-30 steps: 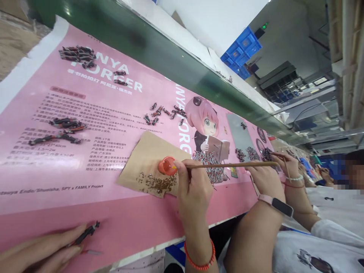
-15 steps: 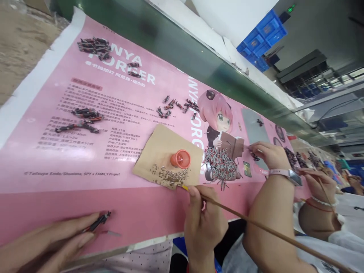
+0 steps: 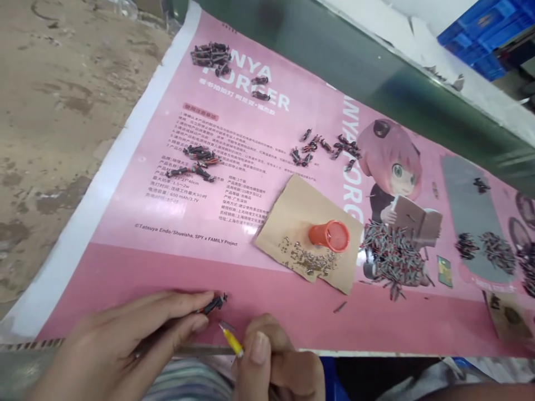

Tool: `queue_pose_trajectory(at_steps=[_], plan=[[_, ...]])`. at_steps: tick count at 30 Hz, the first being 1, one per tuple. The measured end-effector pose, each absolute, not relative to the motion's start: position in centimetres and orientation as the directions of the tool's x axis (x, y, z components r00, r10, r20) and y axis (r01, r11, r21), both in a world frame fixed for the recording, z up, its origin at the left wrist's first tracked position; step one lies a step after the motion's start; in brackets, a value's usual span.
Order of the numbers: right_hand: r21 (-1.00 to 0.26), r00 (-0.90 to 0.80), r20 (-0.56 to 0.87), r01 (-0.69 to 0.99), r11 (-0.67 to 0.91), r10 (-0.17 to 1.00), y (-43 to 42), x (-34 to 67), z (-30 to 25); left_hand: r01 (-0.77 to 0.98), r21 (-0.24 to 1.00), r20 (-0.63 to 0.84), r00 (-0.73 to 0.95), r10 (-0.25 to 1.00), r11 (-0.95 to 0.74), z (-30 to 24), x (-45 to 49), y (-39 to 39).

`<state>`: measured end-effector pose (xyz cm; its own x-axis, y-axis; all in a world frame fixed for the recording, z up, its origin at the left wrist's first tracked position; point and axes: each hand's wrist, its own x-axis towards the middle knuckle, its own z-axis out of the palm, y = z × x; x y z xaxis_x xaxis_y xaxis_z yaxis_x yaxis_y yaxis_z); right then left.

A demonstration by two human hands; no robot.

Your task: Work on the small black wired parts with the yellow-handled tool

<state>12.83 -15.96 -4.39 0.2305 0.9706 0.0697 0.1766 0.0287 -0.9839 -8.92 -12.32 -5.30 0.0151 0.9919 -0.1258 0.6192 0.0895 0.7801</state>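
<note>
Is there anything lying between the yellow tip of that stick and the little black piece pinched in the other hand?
Nothing visible does. The stick's yellow tip in the right hand sits just below the small black part pinched by the left hand; only bare pink poster shows in the gap.

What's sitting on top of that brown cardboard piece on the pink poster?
On the brown cardboard piece stand an orange plastic cap and a scatter of tiny metal bits. The pink poster print beneath the cardboard is hidden.
</note>
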Motion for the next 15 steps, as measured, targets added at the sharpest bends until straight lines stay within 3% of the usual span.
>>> queue_pose_trajectory(at_steps=[2,6,15], plan=[[-0.972,0.312,0.141,0.222,0.072,0.939,-16.5,8.4,-5.4,0.625,0.773,-0.131,-0.009,0.991,0.108,-5.0,-8.2,-12.1],[-0.917,0.604,0.348,0.379,0.125,0.717,-15.0,4.0,-5.9,0.613,0.784,-0.132,0.002,0.991,0.103,-4.8,-7.9,-12.4],[-0.907,0.447,0.348,0.384,0.174,0.824,-14.2,5.3,-4.9,0.563,0.822,-0.123,0.036,0.992,0.082,-4.4,-8.2,-13.2]])
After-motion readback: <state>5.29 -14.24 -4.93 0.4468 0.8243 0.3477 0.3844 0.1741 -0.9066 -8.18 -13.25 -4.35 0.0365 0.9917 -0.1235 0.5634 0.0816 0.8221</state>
